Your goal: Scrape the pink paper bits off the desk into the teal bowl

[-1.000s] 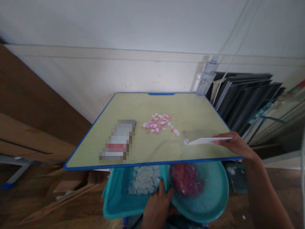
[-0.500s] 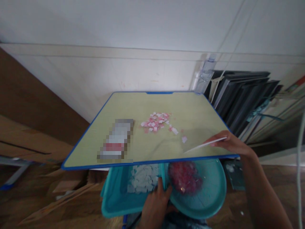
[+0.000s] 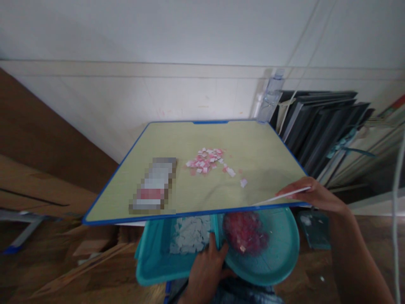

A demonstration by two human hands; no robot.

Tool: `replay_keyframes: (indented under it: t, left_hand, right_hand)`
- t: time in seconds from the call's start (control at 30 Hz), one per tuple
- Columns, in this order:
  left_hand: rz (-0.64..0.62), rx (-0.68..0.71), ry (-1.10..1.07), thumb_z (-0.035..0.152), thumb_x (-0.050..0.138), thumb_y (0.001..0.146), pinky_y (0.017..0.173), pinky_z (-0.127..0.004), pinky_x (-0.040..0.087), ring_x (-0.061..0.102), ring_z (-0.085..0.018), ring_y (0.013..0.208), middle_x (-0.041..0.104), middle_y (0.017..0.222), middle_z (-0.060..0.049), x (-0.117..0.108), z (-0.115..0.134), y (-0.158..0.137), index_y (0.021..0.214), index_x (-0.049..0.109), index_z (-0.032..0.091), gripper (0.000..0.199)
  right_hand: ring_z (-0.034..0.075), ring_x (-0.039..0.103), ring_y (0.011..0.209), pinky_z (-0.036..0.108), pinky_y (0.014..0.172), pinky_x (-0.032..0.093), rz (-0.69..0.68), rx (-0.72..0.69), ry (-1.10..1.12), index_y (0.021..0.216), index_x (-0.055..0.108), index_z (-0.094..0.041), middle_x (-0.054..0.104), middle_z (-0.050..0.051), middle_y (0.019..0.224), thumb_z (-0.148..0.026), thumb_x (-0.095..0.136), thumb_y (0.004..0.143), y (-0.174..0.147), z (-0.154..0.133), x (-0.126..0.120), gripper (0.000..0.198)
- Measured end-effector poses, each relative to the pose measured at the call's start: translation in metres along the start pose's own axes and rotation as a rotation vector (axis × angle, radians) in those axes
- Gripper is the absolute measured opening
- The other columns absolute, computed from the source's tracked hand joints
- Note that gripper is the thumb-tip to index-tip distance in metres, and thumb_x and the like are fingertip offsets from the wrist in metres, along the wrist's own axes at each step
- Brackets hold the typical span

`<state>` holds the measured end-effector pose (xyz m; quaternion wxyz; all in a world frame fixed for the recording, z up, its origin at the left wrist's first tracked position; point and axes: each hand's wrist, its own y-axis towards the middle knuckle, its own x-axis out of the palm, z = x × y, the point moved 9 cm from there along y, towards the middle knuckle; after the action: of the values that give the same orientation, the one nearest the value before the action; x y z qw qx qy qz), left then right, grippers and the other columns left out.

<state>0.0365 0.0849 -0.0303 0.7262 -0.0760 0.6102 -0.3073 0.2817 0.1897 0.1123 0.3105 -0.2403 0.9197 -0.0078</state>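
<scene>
Against a pale wall (image 3: 177, 97), our right hand (image 3: 316, 195), wrist bent inward, pinches a white card (image 3: 292, 193) over the yellow table's (image 3: 171, 137) near-right corner; pink-and-white pieces (image 3: 205, 161) lie mid-table. Below the near edge, our left hand (image 3: 207, 259), index finger extended, rests between a teal tray (image 3: 164, 266) and round basin (image 3: 281, 242); we cannot tell whether it grips either.
</scene>
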Motion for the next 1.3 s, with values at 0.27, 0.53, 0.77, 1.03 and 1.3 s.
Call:
replay_keyframes:
  t: [0.27, 0.53, 0.77, 1.03, 1.3]
  left_hand:
    - [0.059, 0.015, 0.025, 0.042, 0.065, 0.068, 0.075, -0.038, 0.049, 0.061, -0.028, 0.091, 0.034, 0.136, -0.018, -0.004, 0.001, -0.002, 0.122, 0.046, 0.03, 0.058]
    - [0.04, 0.009, 0.031, 0.039, 0.066, 0.068, 0.077, -0.038, 0.048, 0.06, -0.028, 0.093, 0.032, 0.136, -0.019, -0.005, 0.002, -0.004, 0.123, 0.044, 0.031, 0.059]
    - [0.069, 0.017, 0.037, 0.038, 0.065, 0.069, 0.077, -0.038, 0.049, 0.06, -0.027, 0.094, 0.033, 0.135, -0.015, -0.005, 0.002, -0.003, 0.122, 0.044, 0.032, 0.057]
    - [0.076, 0.022, 0.012, 0.044, 0.065, 0.067, 0.074, -0.04, 0.049, 0.061, -0.028, 0.09, 0.034, 0.136, -0.017, -0.001, 0.0, -0.001, 0.123, 0.045, 0.031, 0.061]
    - [0.099, 0.025, 0.002, 0.041, 0.067, 0.066, 0.074, -0.04, 0.05, 0.06, -0.027, 0.09, 0.033, 0.137, -0.018, 0.001, -0.001, -0.001, 0.12, 0.048, 0.032, 0.059]
  right_hand:
    - [0.025, 0.064, 0.088, 0.031, 0.078, 0.048, 0.017, -0.037, 0.011, 0.092, 0.072, -0.016, 0.071, 0.011, 0.093, -0.031, 0.055, 0.079, -0.007, -0.002, -0.004, 0.027]
    - [0.026, 0.065, 0.083, 0.032, 0.074, 0.049, 0.131, -0.05, -0.008, 0.09, 0.073, -0.015, 0.071, 0.011, 0.089, -0.038, 0.057, 0.076, -0.005, -0.015, -0.016, 0.031]
    - [0.026, 0.066, 0.077, 0.036, 0.072, 0.051, 0.325, -0.05, -0.186, 0.086, 0.073, -0.019, 0.072, 0.007, 0.087, -0.047, 0.057, 0.074, 0.02, -0.026, -0.02, 0.035]
    - [0.025, 0.065, 0.084, 0.032, 0.074, 0.051, 0.245, -0.098, -0.161, 0.093, 0.072, -0.019, 0.071, 0.007, 0.093, -0.045, 0.055, 0.077, 0.014, -0.045, -0.006, 0.036]
    - [0.024, 0.065, 0.087, 0.031, 0.077, 0.051, 0.135, -0.089, -0.115, 0.092, 0.072, -0.021, 0.071, 0.005, 0.092, -0.044, 0.053, 0.078, 0.01, -0.048, 0.009, 0.032]
